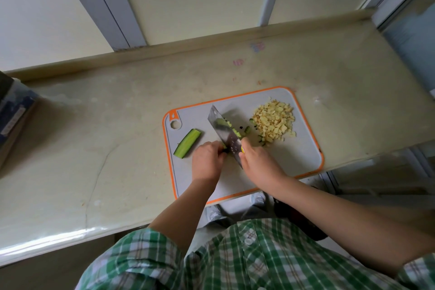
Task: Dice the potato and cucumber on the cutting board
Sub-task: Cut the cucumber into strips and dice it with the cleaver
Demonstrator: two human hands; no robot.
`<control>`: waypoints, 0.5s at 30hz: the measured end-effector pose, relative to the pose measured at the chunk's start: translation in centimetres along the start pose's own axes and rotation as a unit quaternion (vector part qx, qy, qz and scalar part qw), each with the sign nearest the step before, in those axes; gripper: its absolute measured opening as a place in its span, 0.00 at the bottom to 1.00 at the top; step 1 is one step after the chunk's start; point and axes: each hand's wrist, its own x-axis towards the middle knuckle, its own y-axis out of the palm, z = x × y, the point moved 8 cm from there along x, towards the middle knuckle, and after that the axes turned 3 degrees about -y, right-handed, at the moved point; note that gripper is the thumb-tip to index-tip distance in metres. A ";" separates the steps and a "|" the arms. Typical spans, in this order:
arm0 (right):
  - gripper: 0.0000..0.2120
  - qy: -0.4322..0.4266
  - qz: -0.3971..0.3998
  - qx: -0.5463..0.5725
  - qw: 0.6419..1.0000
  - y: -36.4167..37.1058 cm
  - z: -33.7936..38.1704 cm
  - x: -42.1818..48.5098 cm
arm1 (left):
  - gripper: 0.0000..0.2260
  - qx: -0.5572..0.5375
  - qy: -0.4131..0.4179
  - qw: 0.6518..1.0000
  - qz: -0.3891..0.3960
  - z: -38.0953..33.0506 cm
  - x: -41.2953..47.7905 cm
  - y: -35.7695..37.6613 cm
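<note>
On the worktop: cutting board, grey with an orange rim
Far right of board: potato dice, heaped, apparently finished
Right grip: wrapped round the handle of the cleaver, blade slanting away and leftward
Left grip: fingers curled, pinning a cucumber end against the blade's left face; mostly hidden
Right of blade: cucumber dice, loose, trailing towards the potato
Spare cucumber piece: just left of the left grip, long axis running near-left to far-right; left grip is nearer, so likely the one to fetch it
</note>
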 end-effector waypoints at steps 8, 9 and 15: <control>0.09 0.022 0.020 0.003 1.000 1.5 -0.4 0.1 | 0.02 -0.032 -0.036 0.999 0.007 0.6 -0.1 0.3; 0.10 0.024 0.020 0.004 1.000 1.8 -0.4 0.2 | 0.01 -0.032 -0.039 0.999 0.007 0.6 -0.1 0.3; 0.10 0.033 0.021 0.004 0.999 2.3 -0.7 0.2 | 0.01 -0.039 -0.036 0.999 0.008 0.7 0.0 0.2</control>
